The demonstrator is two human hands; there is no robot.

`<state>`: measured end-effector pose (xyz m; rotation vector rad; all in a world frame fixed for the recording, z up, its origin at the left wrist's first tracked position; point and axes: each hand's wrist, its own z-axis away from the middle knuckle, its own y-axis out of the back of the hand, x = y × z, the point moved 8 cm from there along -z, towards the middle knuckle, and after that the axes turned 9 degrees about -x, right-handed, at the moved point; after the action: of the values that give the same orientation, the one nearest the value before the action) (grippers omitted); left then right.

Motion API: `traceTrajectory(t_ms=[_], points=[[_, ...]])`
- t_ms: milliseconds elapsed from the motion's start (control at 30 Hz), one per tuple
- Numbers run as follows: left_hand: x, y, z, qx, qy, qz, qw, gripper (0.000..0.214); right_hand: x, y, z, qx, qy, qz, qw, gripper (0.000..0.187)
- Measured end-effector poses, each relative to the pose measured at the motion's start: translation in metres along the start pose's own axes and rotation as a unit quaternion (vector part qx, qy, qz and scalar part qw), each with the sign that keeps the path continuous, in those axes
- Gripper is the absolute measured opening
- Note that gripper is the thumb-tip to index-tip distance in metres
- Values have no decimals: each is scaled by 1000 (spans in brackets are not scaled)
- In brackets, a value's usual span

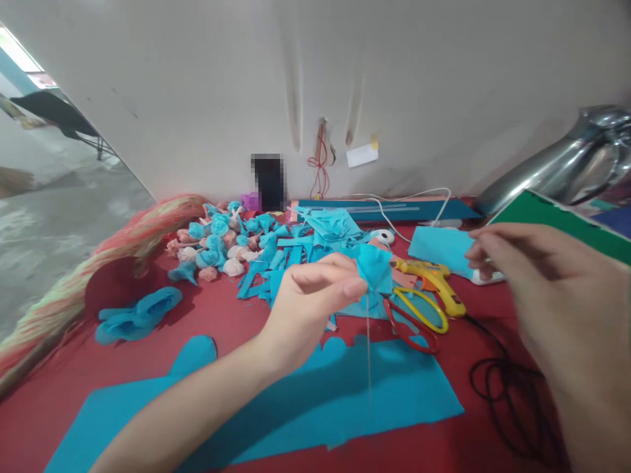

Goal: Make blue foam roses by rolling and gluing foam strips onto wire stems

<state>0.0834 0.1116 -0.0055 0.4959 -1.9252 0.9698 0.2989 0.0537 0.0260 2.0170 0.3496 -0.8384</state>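
Note:
Near the middle, my left hand (315,295) pinches the base of a blue crepe paper flower (374,266) between thumb and fingers. From the flower a thin pale strand (369,348) hangs down; I cannot tell if it is thread or wire. At the right, my right hand (532,276) is raised with its fingertips pressed together. A blue paper piece (438,249) shows right beside those fingertips, but whether they grip it is unclear. Below my left hand a large blue paper sheet (315,401) lies on the red table.
Red-and-yellow scissors (419,312) and a yellow glue gun (438,282) with a black cord (513,401) lie right of centre. Blue scraps (330,226), blue and pink paper flowers (217,243) and a blue paper coil (140,315) are farther left. A metal object (552,157) stands back right.

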Motion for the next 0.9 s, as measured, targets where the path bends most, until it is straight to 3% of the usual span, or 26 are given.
traceTrajectory(t_ms=[167, 200, 333, 633, 800, 900], points=[[-9, -1, -2, -1, 20, 29, 999, 20, 105, -45, -21, -172, -103, 125, 972, 15], [-11, -2, -2, -4, 24, 39, 999, 20, 125, -53, -21, -190, -121, 141, 964, 24], [-20, -6, 1, -19, 50, 73, 996, 20, 170, -79, -21, -240, -129, 163, 948, 25], [-19, -17, 2, -57, 54, 127, 989, 19, 178, -74, -9, -208, -79, 93, 970, 16], [-13, -12, 3, -32, 40, 109, 993, 20, 177, -61, -14, -134, -139, 39, 980, 25], [-4, -13, 2, -55, 11, 90, 994, 16, 169, -59, -14, -115, -180, -31, 976, 27]])
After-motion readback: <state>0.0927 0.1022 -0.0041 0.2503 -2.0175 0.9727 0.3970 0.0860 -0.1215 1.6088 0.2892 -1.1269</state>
